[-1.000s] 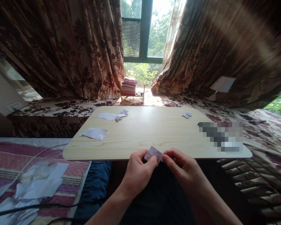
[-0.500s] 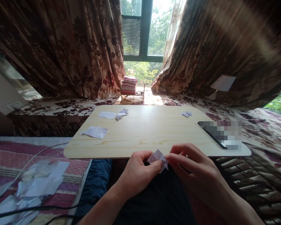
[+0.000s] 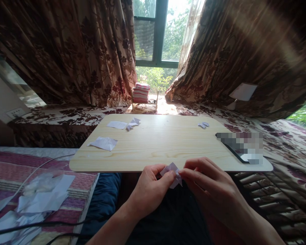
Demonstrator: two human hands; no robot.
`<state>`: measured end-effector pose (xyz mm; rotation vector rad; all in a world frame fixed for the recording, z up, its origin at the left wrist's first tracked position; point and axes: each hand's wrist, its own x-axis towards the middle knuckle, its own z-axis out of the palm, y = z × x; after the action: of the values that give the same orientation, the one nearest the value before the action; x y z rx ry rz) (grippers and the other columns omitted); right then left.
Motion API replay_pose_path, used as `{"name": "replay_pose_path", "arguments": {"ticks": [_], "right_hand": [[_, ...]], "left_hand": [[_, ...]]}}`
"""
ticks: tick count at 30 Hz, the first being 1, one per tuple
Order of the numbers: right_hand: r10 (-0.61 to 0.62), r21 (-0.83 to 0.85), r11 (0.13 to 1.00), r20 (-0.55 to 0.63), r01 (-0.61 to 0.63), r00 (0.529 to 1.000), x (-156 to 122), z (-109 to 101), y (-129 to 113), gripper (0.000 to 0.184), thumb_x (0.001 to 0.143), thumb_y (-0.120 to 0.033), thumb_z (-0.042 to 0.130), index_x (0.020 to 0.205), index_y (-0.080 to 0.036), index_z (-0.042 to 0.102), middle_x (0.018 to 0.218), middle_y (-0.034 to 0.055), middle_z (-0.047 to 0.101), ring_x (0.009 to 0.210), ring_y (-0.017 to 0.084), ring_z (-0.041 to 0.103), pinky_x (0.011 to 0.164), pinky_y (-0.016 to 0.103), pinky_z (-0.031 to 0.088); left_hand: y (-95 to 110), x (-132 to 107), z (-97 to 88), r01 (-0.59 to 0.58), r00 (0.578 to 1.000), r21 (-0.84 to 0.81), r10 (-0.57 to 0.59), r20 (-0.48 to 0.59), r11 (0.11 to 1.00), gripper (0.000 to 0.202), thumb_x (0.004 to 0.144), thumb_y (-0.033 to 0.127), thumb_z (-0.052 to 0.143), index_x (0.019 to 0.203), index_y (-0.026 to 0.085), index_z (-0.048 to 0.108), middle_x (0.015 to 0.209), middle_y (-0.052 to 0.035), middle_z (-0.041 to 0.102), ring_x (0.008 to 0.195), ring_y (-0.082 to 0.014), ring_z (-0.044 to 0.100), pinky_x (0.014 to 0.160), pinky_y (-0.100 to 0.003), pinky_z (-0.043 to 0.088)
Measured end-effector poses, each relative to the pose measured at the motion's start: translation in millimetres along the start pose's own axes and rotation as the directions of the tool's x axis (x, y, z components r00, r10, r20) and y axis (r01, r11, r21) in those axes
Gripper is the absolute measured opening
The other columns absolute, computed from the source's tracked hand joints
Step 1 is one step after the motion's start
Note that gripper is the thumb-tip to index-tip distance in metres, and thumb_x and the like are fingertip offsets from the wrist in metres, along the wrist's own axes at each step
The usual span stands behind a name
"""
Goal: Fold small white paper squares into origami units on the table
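Left, a creased white paper sheet (image 3: 104,143) waits, barely shaped; your left hand (image 3: 151,186) clamps the pointed white paper (image 3: 176,182), seemingly half-folded, by the pale wooden table (image 3: 155,144); your right hand (image 3: 215,183) pinches its side; beyond, a compact folded white bundle (image 3: 203,125) looks finished.

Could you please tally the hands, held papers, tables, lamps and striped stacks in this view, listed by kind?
Hands (left hand, right hand): 2
Held paper: 1
Table: 1
Lamp: 1
Striped stack: 1
Total: 6
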<state>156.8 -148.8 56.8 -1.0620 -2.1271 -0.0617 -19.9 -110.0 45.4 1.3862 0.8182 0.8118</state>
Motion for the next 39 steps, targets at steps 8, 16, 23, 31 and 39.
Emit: {"name": "replay_pose_path", "arguments": {"ticks": [8, 16, 23, 31, 39], "right_hand": [[-0.015, -0.037, 0.999, 0.035, 0.016, 0.999, 0.9, 3.5, 0.6, 0.025, 0.085, -0.004, 0.055, 0.101, -0.022, 0.060, 0.092, 0.0064, 0.060, 0.081, 0.017, 0.056, 0.067, 0.028, 0.048], [0.056, -0.019, 0.998, -0.022, -0.057, 0.998, 3.2, 5.6, -3.8, 0.013, 0.086, -0.010, 0.055, 0.092, -0.020, 0.060, 0.087, 0.0052, 0.061, 0.080, 0.016, 0.058, 0.068, 0.029, 0.049], [0.180, 0.024, 0.983, -0.026, -0.180, 0.983, 4.9, 6.5, -7.5, 0.006, 0.086, -0.017, 0.056, 0.084, -0.021, 0.059, 0.085, 0.0044, 0.061, 0.078, 0.017, 0.060, 0.067, 0.028, 0.049], [0.323, 0.107, 0.936, 0.111, -0.334, 0.940, 6.9, 4.3, -8.5, 0.010, 0.086, -0.018, 0.055, 0.077, -0.021, 0.057, 0.081, 0.0016, 0.057, 0.073, 0.014, 0.056, 0.065, 0.026, 0.045], [0.402, 0.136, 0.891, 0.206, -0.433, 0.892, 6.9, 4.3, -5.5, 0.017, 0.086, -0.019, 0.052, 0.070, -0.020, 0.056, 0.073, 0.0006, 0.056, 0.064, 0.013, 0.053, 0.057, 0.026, 0.042]], "left_hand": [[-0.8, -2.8, 0.1, -0.032, 0.999, 0.089, 0.036, -0.037, 0.996, 0.022, 0.084, 0.027, 0.050, 0.067, 0.014, 0.057, 0.063, 0.0017, 0.042, 0.065, -0.0118, 0.039, 0.059, -0.024, 0.031], [3.8, -2.5, 3.0, -0.083, 0.994, 0.154, 0.093, -0.057, 0.985, 0.024, 0.084, 0.025, 0.052, 0.062, 0.014, 0.056, 0.064, 0.0012, 0.044, 0.065, -0.0125, 0.042, 0.061, -0.024, 0.034], [4.0, -5.6, 1.6, -0.133, 0.989, 0.186, 0.143, -0.045, 0.974, 0.025, 0.086, 0.024, 0.051, 0.064, 0.015, 0.059, 0.067, 0.0000, 0.050, 0.067, -0.0127, 0.046, 0.062, -0.023, 0.036], [4.2, -6.6, 2.4, -0.182, 0.982, 0.265, 0.190, -0.005, 0.947, 0.027, 0.087, 0.022, 0.050, 0.063, 0.015, 0.060, 0.068, -0.0016, 0.053, 0.068, -0.0133, 0.050, 0.063, -0.023, 0.038], [5.0, -6.5, 4.7, -0.241, 0.966, 0.483, 0.256, 0.035, 0.842, 0.021, 0.082, 0.015, 0.054, 0.061, 0.016, 0.061, 0.067, -0.0015, 0.058, 0.071, -0.0149, 0.054, 0.074, -0.026, 0.039]]}}
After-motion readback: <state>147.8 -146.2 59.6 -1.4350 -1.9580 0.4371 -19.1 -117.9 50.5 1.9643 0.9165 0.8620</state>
